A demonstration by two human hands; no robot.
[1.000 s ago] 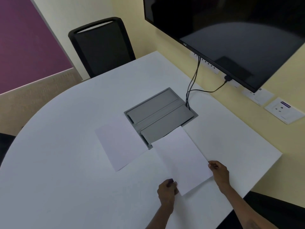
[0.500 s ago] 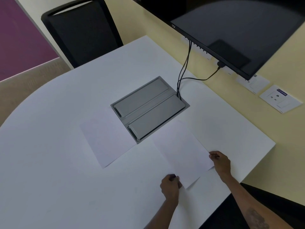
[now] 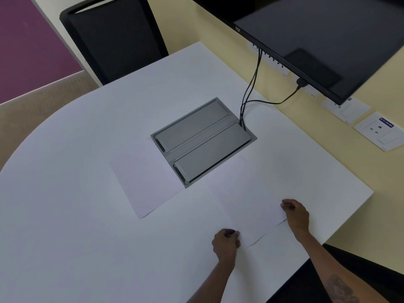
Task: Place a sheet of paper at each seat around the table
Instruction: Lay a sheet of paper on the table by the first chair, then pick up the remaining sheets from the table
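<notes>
A white sheet of paper (image 3: 247,200) lies flat on the white table (image 3: 65,193) in front of me, near the right front edge. My left hand (image 3: 226,243) pinches its near left corner and my right hand (image 3: 296,214) pinches its near right corner. A second sheet (image 3: 146,182) lies to the left of the grey cable box, touched by neither hand. A black chair (image 3: 113,38) stands at the far side of the table. Another dark seat (image 3: 317,278) shows under the table's near right edge.
A grey metal cable box (image 3: 203,141) is set into the table's middle, with black cables (image 3: 251,88) rising to a wall-mounted screen (image 3: 317,40). Wall sockets (image 3: 380,132) line the yellow wall on the right.
The sheet held by both hands has been lowered and slid toward the table's near right edge, off the cable box, and now lies flat. The view has shifted closer.
</notes>
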